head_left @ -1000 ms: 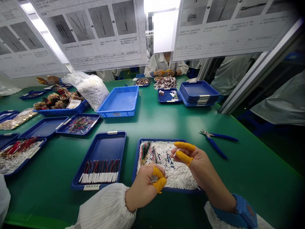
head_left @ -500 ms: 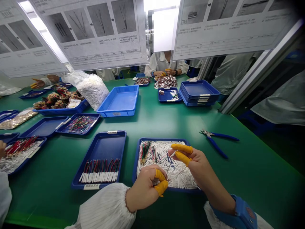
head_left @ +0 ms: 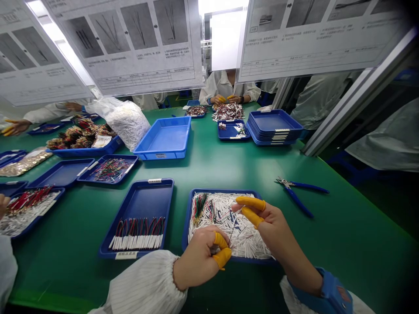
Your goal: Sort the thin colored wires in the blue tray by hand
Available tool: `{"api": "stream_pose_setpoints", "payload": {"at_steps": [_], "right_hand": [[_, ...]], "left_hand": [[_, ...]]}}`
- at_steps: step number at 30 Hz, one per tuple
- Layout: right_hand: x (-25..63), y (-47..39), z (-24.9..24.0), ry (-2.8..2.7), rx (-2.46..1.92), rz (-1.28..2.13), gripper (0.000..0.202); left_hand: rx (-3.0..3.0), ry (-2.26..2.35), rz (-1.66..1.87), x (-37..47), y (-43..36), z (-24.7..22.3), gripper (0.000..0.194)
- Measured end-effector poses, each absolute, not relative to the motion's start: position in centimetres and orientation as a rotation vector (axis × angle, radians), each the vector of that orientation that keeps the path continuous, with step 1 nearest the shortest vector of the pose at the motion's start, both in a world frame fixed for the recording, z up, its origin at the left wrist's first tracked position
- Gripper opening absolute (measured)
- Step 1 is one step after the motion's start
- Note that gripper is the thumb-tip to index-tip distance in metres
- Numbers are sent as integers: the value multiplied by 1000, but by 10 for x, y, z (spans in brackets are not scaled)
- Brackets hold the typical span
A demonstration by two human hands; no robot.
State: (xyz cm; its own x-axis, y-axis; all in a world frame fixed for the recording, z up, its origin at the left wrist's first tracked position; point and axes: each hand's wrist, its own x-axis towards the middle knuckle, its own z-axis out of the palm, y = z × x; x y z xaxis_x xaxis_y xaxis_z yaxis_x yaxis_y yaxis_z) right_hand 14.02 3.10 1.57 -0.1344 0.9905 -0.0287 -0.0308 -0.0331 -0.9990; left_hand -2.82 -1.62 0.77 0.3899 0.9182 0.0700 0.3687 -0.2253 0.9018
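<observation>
Yellow covers sit on thumb and forefinger of both hands. My left hand is closed, pinching a thin dark wire that rises from its fingertips. Above and to the right, my right hand has its covered fingers close together near the wire's upper end; what lies between them is too small to make out. Both hands are over a blue tray of white tubes, with a dark wire bundle at its left. Another blue tray holds a row of white-ended wires.
Blue-handled cutters lie at the right. Farther back stand a light blue bin and stacked trays. More trays of wires line the left. A person works across the table. Printed sheets hang above.
My hands have barely moved. The white piece seen at my right fingertips before is now hardly visible. At the far left, a person's hand has shifted further left.
</observation>
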Motion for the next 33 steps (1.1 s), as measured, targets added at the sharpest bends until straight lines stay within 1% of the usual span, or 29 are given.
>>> {"api": "stream_pose_setpoints", "payload": {"at_steps": [3,9,15,26,29,33], "right_hand": [[140,31,14,-1312,-1162,1305,21],[139,31,14,-1210,-1036,1451,11],[140,30,17,-1236,-1019,1474,13],[140,31,16,-1364,-1030,1529,8],[139,32,12,-1342,-974,1609,12],[138,32,5,-1347,-911,1724,25]], "left_hand": [[1794,1118,805,-28,-16,8,12],[1810,1120,801,-29,-17,8,13],[1808,1122,792,-29,-16,6,11],[1820,1126,821,-28,-17,3,11],[1820,1145,840,-28,-17,4,13],[1781,1192,911,-29,-17,4,9]]}}
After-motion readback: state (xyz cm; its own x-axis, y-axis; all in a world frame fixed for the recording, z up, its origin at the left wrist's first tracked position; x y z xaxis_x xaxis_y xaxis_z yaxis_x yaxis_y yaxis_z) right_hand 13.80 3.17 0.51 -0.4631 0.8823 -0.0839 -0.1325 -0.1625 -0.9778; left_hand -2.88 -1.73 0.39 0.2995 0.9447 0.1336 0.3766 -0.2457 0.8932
